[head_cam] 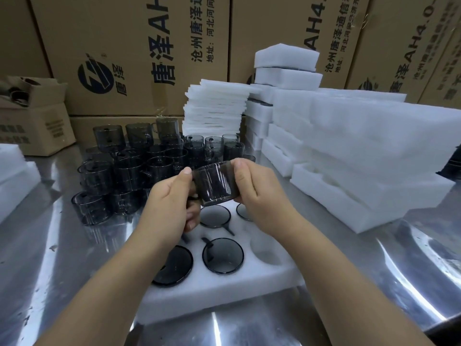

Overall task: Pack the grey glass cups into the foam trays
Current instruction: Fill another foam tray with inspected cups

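I hold one grey glass cup (215, 184) in both hands, tilted, above the white foam tray (222, 293). My left hand (169, 204) grips the cup's left side, at its handle. My right hand (257, 196) grips its right side. Several grey cups sit in the tray's round holes, among them one at the front middle (222, 255) and one at the front left (174, 267). The hole at the front right (265, 250) holds nothing. A crowd of loose grey cups (139, 166) stands stacked on the metal table behind and to the left.
Stacks of white foam trays (361, 151) rise at the right, and a pile of thin foam sheets (214, 108) stands behind the cups. Brown cardboard boxes (129, 58) wall the back. More foam (12, 166) lies at the left edge. The steel table (374, 283) is shiny.
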